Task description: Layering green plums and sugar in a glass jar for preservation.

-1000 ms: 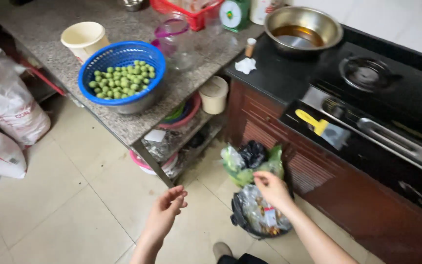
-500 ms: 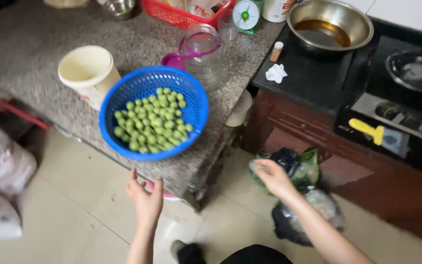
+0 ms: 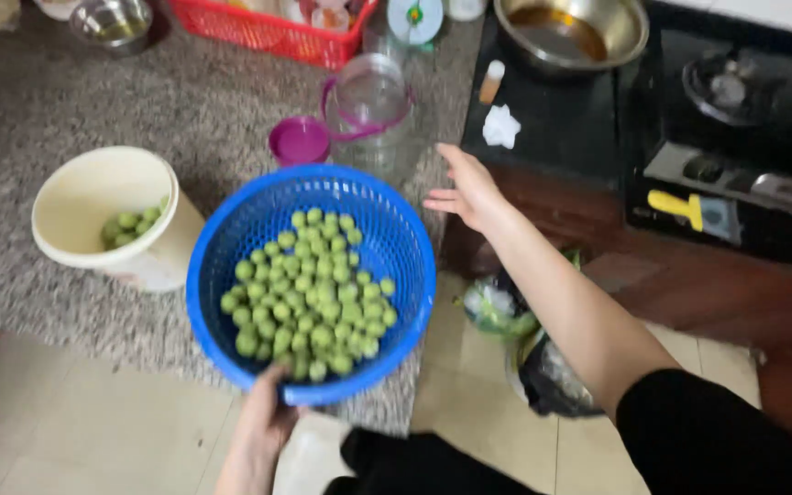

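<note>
Head view showed the left hand had risen from above the floor to grip the blue basket of green fruit at its six o'clock rim, on the stone surface. The right hand, fingers spread and empty, had lifted from the bags to three o'clock, near the rim.

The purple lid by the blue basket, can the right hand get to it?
Probably yes. The right hand is open and hangs beside the basket's far rim, and the purple lid lies a short way off on the grey counter. Only the clear jar stands close by, and it leaves the lid uncovered.
</note>
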